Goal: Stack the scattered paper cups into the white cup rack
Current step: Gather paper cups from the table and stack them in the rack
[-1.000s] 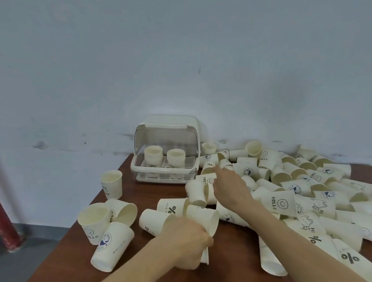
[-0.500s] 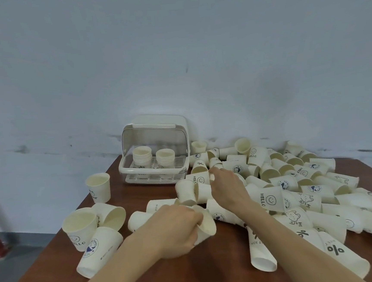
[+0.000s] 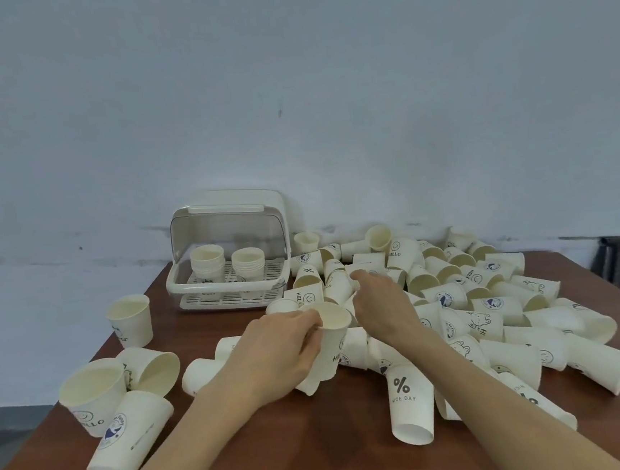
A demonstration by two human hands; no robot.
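Since a second ago the left hand [image 3: 274, 354] has turned its gathered cups [image 3: 327, 340] from lying mouth-right to nearly upright, so the small nest looks ready for another cup or the rack. It grips them near the middle of the table [image 3: 320, 455], long axis tilted slightly, mouth up and away. The right hand [image 3: 380, 305] reaches into the pile [image 3: 456, 297] toward the table's back edge; its fingers are hidden, so I cannot tell its grip, and the white rack [image 3: 228, 264] at the back left holds two short stacks.

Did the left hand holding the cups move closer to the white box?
Yes. The left hand with its stacked paper cups moved up and away from the person, toward the white plastic cup rack.
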